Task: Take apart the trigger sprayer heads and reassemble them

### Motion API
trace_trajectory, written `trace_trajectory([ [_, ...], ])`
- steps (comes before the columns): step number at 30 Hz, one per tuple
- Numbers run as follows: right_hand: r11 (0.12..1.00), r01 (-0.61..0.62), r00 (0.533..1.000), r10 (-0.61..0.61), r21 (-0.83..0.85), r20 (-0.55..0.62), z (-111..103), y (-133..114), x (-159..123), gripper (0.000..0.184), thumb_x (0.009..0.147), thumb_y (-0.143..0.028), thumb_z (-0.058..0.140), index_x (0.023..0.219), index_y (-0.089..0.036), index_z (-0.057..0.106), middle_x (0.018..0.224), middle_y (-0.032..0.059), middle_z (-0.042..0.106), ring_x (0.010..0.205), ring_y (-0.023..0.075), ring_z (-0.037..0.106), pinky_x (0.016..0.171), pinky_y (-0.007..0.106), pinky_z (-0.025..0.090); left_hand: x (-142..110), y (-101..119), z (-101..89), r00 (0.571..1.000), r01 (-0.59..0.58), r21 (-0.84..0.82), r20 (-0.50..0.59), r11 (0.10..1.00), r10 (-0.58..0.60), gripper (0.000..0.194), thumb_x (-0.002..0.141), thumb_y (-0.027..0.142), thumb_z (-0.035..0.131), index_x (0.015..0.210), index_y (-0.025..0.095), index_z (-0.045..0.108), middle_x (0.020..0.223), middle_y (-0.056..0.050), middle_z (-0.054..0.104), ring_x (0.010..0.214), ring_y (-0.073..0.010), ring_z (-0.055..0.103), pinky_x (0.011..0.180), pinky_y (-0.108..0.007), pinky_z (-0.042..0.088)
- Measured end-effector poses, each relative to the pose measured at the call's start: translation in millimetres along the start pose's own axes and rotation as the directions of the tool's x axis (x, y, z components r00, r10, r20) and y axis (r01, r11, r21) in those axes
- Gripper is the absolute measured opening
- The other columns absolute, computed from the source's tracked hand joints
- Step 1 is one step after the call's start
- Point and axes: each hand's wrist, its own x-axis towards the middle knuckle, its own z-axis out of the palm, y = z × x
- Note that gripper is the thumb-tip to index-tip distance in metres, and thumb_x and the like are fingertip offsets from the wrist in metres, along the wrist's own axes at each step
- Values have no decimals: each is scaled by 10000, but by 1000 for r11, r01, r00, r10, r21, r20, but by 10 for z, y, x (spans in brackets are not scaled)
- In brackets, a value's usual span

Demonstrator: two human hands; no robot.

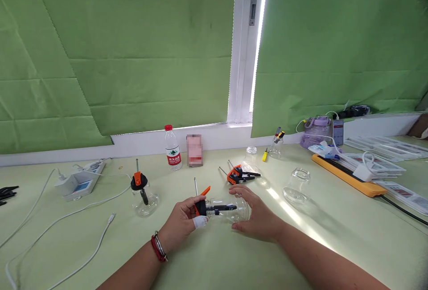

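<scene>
A clear glass jar lies on its side just above the table, its mouth to the left. My left hand, with white tape on the thumb, is closed on the black lid at that mouth. From the lid stick out an orange lever and a thin metal rod; a black stem reaches inside the glass. Around the jar's base curve the fingers of my right hand. Beyond them lie more black-and-orange lid assemblies. To the left stands another jar with such a lid on it.
Open glass jars stand right and behind, one holding screwdrivers. A water bottle and a pink box are at the back. White cables and a power strip lie left; an orange bar and papers, right.
</scene>
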Motion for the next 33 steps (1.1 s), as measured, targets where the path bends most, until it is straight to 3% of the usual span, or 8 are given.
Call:
trace_trajectory([
  [4,1000,14,1000,-14,25,-1,-5,27,-10,715,565,-243,762,1215,-231,466,1294,104,463,1243,273,405,1050,413,335,-3,14,6,1000,5,-2,2,1000,-5,535,604,185,777,1119,192,632,1018,-62,666,886,-190,611,791,-301,482],
  [9,978,-69,997,75,197,-20,10,117,-16,856,560,-309,811,1294,-248,375,1328,106,440,1221,264,427,1044,426,335,5,34,6,1000,13,-17,-4,1000,-13,514,616,188,769,1113,189,638,902,-39,662,781,-156,593,735,-286,470],
  [14,916,-130,991,131,380,22,36,181,-13,771,589,-363,804,1244,-206,427,1265,136,474,1170,274,455,995,425,373,-9,56,20,1000,26,-3,-11,1000,-26,519,608,188,775,1109,168,638,911,-46,646,770,-146,571,726,-273,454],
  [22,782,-320,947,250,535,202,85,128,-32,517,778,-444,636,1202,-220,441,1103,80,514,857,167,543,748,324,474,-31,74,39,999,22,-1,25,1000,-21,504,618,195,776,1101,173,632,916,-44,640,813,-150,562,747,-258,447],
  [25,796,-310,950,239,521,201,83,95,-29,451,806,-442,607,1171,-224,457,1075,64,521,836,152,530,729,298,453,-39,97,51,1000,-19,-25,7,1000,19,474,614,196,783,1065,179,636,929,-46,633,817,-146,556,743,-246,453],
  [28,803,-281,959,214,525,186,85,78,-36,430,815,-438,598,1163,-228,458,1069,61,521,818,143,519,694,277,439,-62,123,77,1000,-18,-34,-18,999,17,465,603,215,794,1035,179,623,912,-47,621,731,-125,547,626,-215,465],
  [33,799,-251,967,178,546,183,105,90,-48,460,800,-455,609,1170,-231,452,1067,69,515,804,145,513,662,272,439,-96,134,125,999,46,3,25,999,-46,538,623,257,780,1099,184,541,709,10,574,532,-117,562,444,-212,450],
])
